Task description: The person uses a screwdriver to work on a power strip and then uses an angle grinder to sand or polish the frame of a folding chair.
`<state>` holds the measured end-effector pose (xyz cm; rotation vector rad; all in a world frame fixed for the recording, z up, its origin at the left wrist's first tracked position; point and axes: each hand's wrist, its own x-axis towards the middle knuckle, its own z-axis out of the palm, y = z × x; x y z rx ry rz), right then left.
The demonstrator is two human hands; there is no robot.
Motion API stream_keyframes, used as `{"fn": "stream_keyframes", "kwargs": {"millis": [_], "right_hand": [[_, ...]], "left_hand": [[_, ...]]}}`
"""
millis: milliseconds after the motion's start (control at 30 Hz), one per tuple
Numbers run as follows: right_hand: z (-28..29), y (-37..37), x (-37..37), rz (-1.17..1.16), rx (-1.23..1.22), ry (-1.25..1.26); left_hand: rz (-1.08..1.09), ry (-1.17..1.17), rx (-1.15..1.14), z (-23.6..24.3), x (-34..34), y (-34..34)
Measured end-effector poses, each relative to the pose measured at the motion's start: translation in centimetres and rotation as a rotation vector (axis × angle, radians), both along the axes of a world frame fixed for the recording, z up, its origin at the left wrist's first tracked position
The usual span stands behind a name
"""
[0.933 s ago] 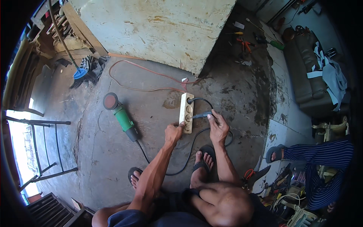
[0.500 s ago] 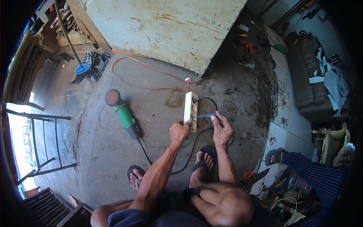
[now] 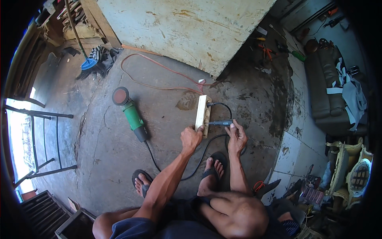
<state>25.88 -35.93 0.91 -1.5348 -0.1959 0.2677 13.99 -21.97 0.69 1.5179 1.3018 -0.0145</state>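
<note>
A cream power strip (image 3: 202,108) stands on its side on the floor, its round sockets facing right. My left hand (image 3: 191,138) is closed around its near end, the thumb by the lowest socket. In my right hand (image 3: 238,137) a slim tester screwdriver (image 3: 221,123) with a grey-blue handle lies level, pinched by the fingers. Its thin tip meets a socket in the strip's lower half; how deep it sits I cannot tell. A black plug (image 3: 209,104) fills the far socket. Its cord (image 3: 205,153) loops back past my feet to the green angle grinder (image 3: 133,116), lying to the left.
An orange extension cord (image 3: 139,87) curls behind the strip near a worn pale panel (image 3: 179,36). A blue broom (image 3: 88,63) and a black metal frame (image 3: 45,139) stand left. Pliers (image 3: 266,51) lie far right; orange-handled scissors (image 3: 258,186) and clutter are near right.
My right hand has shifted slightly down and right, with the tester screwdriver now level at the socket. Another person's striped leg and sandalled foot at the right have drawn back almost out of view.
</note>
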Motion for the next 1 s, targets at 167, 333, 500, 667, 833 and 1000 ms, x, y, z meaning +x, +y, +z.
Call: {"fn": "stream_keyframes", "kwargs": {"millis": [167,333,500,667,833,1000], "right_hand": [[0.1,-0.6,-0.6,0.036,-0.114,-0.031],[-1.6,-1.7,0.2,0.003,0.025,0.020],[-2.2,-1.7,0.5,0.002,0.019,0.044],[-0.3,-1.6,0.1,0.072,-0.134,-0.104],[0.3,-1.0,-0.4,0.090,-0.255,-0.220],[-2.4,-0.5,1.0,0.103,-0.094,-0.276]], "left_hand": [[-0.041,0.009,0.132,0.9,-0.6,-0.7],[-0.048,0.000,0.140,1.0,-0.3,-0.9],[-0.045,-0.002,0.130,0.9,-0.5,-0.7],[-0.021,-0.013,0.113,1.1,-0.5,-0.8],[-0.007,-0.025,0.093,-0.3,-0.8,-0.6],[0.016,-0.041,-0.010,-0.8,-0.3,-0.7]]}}
